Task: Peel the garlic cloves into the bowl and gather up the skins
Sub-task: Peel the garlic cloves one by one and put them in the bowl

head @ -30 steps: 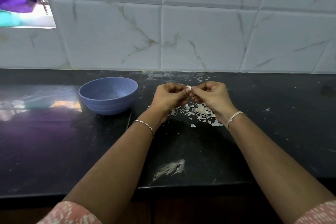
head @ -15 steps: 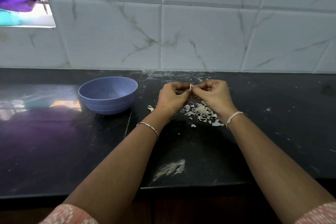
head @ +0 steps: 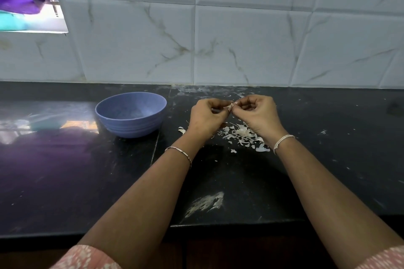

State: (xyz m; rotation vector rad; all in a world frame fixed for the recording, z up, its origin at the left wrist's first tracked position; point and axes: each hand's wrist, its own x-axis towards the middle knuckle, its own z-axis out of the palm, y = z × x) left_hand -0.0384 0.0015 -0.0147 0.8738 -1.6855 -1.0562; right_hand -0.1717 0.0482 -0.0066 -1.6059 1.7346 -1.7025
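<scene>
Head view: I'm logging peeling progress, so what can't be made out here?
1. Head view: the garlic clove is pinched between the left hand and the right hand; fingers hide how much skin remains.
2. Head view: the bowl interior is too blurred to count cloves.
3. Head view: the skins lie partly behind the right wrist.

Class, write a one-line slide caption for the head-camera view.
Left hand and right hand pinch a garlic clove near scattered skins on the black counter, beside a blue bowl.

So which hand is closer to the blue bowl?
Left. The left hand is just right of the blue bowl; the right hand is farther right, both pinching the garlic clove.
</scene>
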